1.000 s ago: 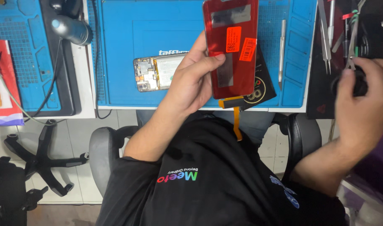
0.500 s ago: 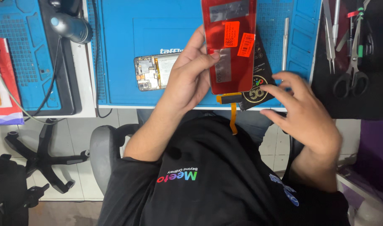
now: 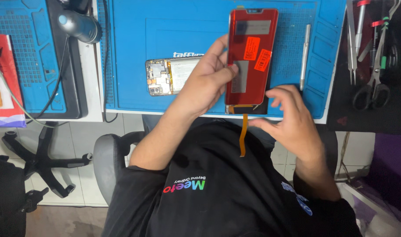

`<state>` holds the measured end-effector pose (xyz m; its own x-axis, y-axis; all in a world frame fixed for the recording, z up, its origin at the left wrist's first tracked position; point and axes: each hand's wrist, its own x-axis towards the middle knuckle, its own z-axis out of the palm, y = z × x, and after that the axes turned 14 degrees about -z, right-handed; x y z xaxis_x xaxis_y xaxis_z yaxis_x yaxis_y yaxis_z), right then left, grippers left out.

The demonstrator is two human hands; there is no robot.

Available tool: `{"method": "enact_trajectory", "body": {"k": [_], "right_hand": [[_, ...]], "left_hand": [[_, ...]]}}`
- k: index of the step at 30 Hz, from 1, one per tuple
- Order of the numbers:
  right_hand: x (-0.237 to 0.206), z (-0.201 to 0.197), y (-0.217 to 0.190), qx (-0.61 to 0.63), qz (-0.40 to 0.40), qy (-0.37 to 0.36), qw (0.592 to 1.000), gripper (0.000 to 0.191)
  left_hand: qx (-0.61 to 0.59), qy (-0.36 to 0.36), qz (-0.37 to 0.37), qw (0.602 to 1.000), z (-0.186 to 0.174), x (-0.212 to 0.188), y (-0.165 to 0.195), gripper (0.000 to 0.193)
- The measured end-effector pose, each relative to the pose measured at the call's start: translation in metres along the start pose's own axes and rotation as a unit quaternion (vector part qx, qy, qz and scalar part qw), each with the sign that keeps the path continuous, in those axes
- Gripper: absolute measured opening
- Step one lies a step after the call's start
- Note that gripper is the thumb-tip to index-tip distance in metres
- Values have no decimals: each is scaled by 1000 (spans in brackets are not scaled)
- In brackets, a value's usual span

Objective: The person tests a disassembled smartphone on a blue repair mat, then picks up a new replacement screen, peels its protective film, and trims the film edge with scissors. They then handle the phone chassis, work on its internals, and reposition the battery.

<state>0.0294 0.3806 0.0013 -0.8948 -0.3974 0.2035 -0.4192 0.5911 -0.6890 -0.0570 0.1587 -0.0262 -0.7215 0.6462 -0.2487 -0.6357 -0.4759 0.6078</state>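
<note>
we see the left hand [image 3: 209, 81] raising a red-filmed phone display panel [image 3: 251, 57] above the blue work mat [image 3: 130, 52], near the front edge of the bench [image 3: 95, 114]. the thumb lies across the panel's face and the fingers curl behind its left edge, so the hand is closed on the panel and keeps it upright and flat toward the camera, probably so that the face and its two orange stickers [image 3: 256, 52] stay in plain sight. an orange flex cable [image 3: 242, 136] hangs free from the panel's lower end, past the bench's front edge and over the black shirt; held this high, the cable is kept from folding under the panel.

the right hand [image 3: 292, 118] sits just below and to the right of the panel's lower corner, fingers loosely spread and half open, holding nothing that we can see; whether a fingertip touches the panel we cannot tell.

an opened phone body [image 3: 167, 77] lies flat on the mat just left of the left hand, its internals exposed, so the mat serves as the tray for the open parts. a slim metal tool [image 3: 304, 57] lies on the mat toward the right edge. at the bench's right end, a dark tray [image 3: 341, 109] holds scissors [image 3: 371, 85] and tweezers [image 3: 351, 44] laid side by side. a second blue mat [image 3: 29, 57] sits at the left end.
</note>
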Motion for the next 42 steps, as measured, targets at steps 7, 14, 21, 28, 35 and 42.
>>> {"method": "enact_trajectory", "body": {"k": [7,14,21,28,35,42], "right_hand": [[4,6,9,-139,-163,70,974,97],[13,15,14,-3,-131,100,986,104],[12,18,13,180,-119,142,966,113],[9,17,2,316,-74,156,933,111],[14,15,2,401,33,112,909,94],[16,17,1,429,52,141,891,86]], "left_hand": [[141,27,-16,989,-6,5,-11,63],[132,12,-1,991,-7,7,-13,60],[116,-2,-14,993,0,1,-6,58],[111,-11,4,994,8,-10,3,59],[156,-2,21,988,12,-11,1,61],[249,45,-1,967,17,-18,9,73]]}}
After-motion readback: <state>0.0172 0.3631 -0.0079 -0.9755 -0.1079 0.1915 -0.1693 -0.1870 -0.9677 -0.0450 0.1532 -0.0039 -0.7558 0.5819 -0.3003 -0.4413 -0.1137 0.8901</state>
